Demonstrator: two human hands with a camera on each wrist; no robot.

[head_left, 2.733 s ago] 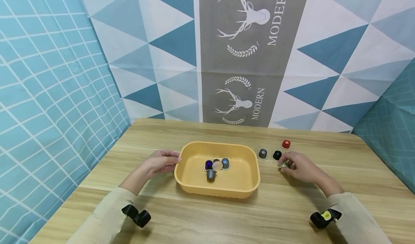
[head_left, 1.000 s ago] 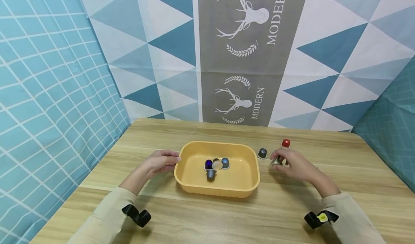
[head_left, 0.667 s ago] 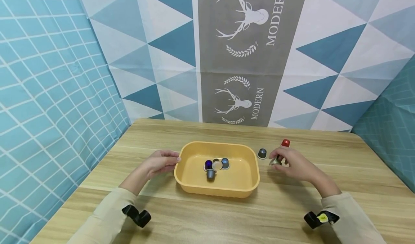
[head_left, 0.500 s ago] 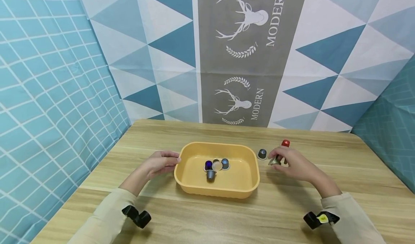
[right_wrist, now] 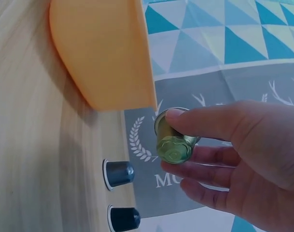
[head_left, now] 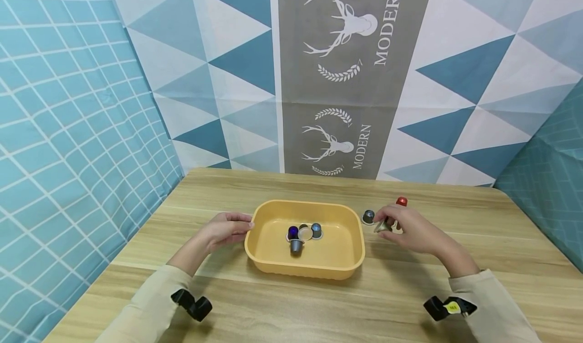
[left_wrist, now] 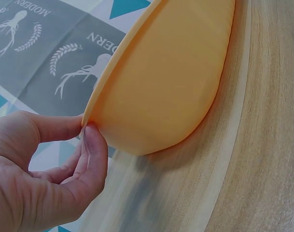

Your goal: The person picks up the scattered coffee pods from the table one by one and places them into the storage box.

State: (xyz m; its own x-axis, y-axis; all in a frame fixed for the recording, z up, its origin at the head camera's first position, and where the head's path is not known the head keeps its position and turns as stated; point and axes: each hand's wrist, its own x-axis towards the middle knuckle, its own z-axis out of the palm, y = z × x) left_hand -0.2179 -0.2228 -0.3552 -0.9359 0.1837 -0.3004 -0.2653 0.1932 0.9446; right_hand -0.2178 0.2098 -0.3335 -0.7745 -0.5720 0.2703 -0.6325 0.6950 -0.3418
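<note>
With thumb and fingers, my left hand (head_left: 225,227) pinches the left rim of a yellow plastic basin (head_left: 305,269); the left wrist view shows the thumb (left_wrist: 92,140) at the rim's edge. My right hand (head_left: 414,231) holds a green coffee capsule (right_wrist: 175,145) between thumb and fingers, raised over the table just right of the basin. Inside the basin lie several capsules: a deep blue one (head_left: 293,231), a lighter blue one (head_left: 316,228), a grey one (head_left: 296,247) on its side, and one showing its pale lid (head_left: 305,232), with another partly hidden behind it.
Beyond the right hand a dark grey capsule (head_left: 368,216) and a red capsule (head_left: 401,201) stand on the wooden table (head_left: 291,307). A black capsule (right_wrist: 125,219) shows in the right wrist view, hidden behind the hand in the head view. Patterned cloth (head_left: 241,80) hangs behind.
My right hand has lifted the green capsule and moved left with it toward the basin, now covering the black capsule in the head view. The left hand stays at the rim.
</note>
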